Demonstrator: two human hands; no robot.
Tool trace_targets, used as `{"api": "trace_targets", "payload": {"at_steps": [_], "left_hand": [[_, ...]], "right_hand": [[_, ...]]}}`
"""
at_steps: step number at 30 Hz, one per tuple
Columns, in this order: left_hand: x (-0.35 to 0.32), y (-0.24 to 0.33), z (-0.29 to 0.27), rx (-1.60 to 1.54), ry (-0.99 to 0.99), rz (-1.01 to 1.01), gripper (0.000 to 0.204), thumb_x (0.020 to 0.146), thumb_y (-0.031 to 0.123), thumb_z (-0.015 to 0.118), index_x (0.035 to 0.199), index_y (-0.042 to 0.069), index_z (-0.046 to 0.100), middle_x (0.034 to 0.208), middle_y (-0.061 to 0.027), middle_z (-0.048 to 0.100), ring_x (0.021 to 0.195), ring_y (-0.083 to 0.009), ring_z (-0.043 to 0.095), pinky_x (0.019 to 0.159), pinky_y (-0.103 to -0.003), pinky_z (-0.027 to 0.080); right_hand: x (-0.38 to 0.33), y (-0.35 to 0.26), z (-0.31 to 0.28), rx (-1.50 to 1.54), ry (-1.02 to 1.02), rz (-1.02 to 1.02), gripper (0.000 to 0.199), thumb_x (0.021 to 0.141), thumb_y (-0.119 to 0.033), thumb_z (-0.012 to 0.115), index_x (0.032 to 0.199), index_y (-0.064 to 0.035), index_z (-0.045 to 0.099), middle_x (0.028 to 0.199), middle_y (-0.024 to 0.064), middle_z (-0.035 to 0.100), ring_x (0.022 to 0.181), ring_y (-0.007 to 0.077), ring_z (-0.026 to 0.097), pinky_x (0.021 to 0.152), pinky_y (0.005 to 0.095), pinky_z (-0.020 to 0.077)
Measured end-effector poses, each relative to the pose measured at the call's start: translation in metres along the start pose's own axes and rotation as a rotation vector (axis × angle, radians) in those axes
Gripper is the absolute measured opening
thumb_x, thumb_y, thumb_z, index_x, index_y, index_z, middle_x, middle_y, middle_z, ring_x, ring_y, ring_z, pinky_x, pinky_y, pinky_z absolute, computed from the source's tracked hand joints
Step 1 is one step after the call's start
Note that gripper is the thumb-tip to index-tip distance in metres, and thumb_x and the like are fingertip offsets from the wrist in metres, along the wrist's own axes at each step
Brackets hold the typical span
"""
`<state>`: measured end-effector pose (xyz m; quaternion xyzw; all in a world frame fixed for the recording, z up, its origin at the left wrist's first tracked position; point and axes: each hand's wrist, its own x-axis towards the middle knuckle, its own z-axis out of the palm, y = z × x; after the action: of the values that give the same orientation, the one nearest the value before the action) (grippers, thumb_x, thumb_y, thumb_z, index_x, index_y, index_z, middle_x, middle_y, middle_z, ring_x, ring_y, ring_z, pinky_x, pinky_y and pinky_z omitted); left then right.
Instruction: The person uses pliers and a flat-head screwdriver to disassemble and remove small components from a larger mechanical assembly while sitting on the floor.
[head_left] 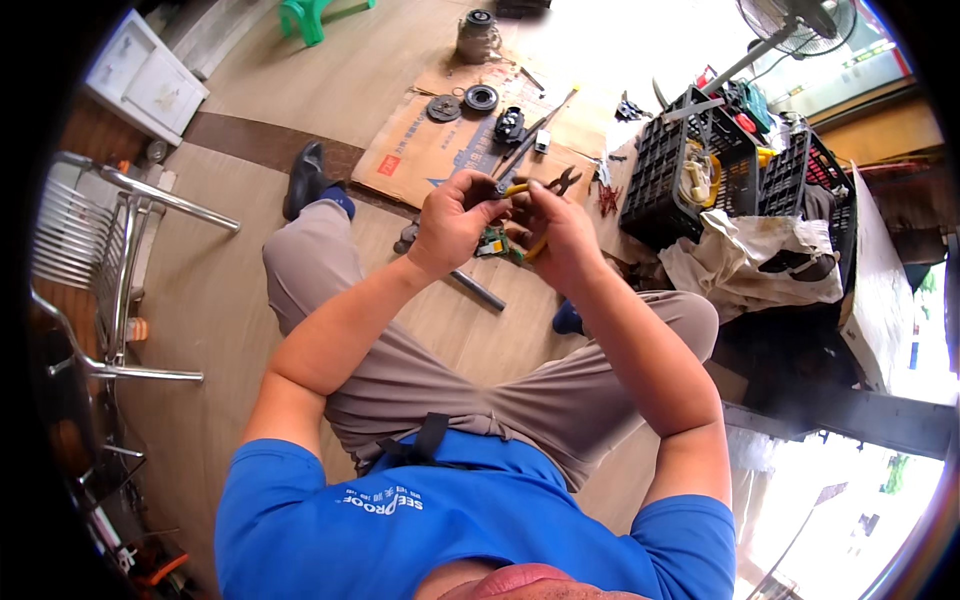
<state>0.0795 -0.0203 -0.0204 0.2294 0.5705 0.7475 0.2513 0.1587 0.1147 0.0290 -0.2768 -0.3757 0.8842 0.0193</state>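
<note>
At frame centre, left hand (452, 222) and right hand (556, 232) pinch a yellow-handled tool (512, 189) lying crosswise between them.

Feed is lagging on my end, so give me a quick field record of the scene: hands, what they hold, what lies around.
left hand: closed on a yellow-handled tool, raised over the knees
right hand: closed on the same tool, from the other side
small green part: just below the hands; whether it is held cannot be told
cardboard sheet: flat on the floor ahead, with round metal parts
pliers: on the cardboard, right of the hands
black crate: to the right
metal chair: to the left
</note>
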Motion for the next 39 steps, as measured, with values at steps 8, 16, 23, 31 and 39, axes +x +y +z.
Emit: {"api": "trace_targets", "payload": {"at_steps": [8,16,23,31,39], "left_hand": [[-0.053,0.008,-0.019,-0.012,0.227,-0.023,0.015,0.089,0.005,0.064,0.099,-0.004,0.058,0.088,-0.0091,0.067,0.077,-0.0151,0.065,0.069,-0.027,0.053],[-0.034,0.058,-0.010,-0.320,-0.089,-0.291,0.025,0.098,0.017,0.051,0.111,-0.002,0.059,0.092,-0.0117,0.068,0.080,-0.0235,0.067,0.072,-0.034,0.055],[0.041,0.025,-0.028,-0.480,-0.182,-0.472,0.027,0.101,0.023,0.043,0.108,0.003,0.060,0.094,-0.0133,0.068,0.084,-0.0264,0.067,0.076,-0.039,0.055],[0.072,-0.038,-0.046,-0.665,-0.075,-0.641,0.031,0.101,0.028,0.037,0.103,0.005,0.058,0.096,-0.0129,0.066,0.086,-0.0270,0.065,0.078,-0.041,0.053],[0.057,-0.066,-0.085,-0.711,0.271,-0.771,0.032,0.100,0.029,0.037,0.102,0.006,0.060,0.095,-0.0114,0.068,0.085,-0.0256,0.065,0.079,-0.040,0.052]], "right_hand": [[0.026,-0.008,-0.002,-0.027,-0.199,-0.086,0.038,0.100,-0.023,0.035,0.118,0.0044,0.055,0.111,0.0178,0.064,0.103,0.0294,0.061,0.092,0.0437,0.0482],[0.018,-0.044,0.004,0.008,-0.409,-0.069,0.018,0.097,-0.012,0.042,0.103,0.0029,0.050,0.100,0.0204,0.064,0.092,0.0315,0.065,0.078,0.0443,0.0547],[0.044,-0.026,-0.045,-0.314,0.112,0.327,0.025,0.088,-0.016,0.052,0.103,0.0042,0.049,0.086,0.0162,0.059,0.076,0.0289,0.064,0.059,0.0491,0.0554],[0.044,-0.018,-0.060,-0.223,0.154,0.329,0.029,0.080,-0.015,0.062,0.103,-0.0042,0.047,0.086,0.0079,0.053,0.070,0.0170,0.057,0.057,0.0341,0.0470],[0.063,-0.004,-0.068,-0.502,0.157,0.380,0.038,0.082,-0.022,0.064,0.113,-0.0035,0.051,0.084,0.0028,0.053,0.074,0.0107,0.052,0.058,0.0270,0.0436]]}}
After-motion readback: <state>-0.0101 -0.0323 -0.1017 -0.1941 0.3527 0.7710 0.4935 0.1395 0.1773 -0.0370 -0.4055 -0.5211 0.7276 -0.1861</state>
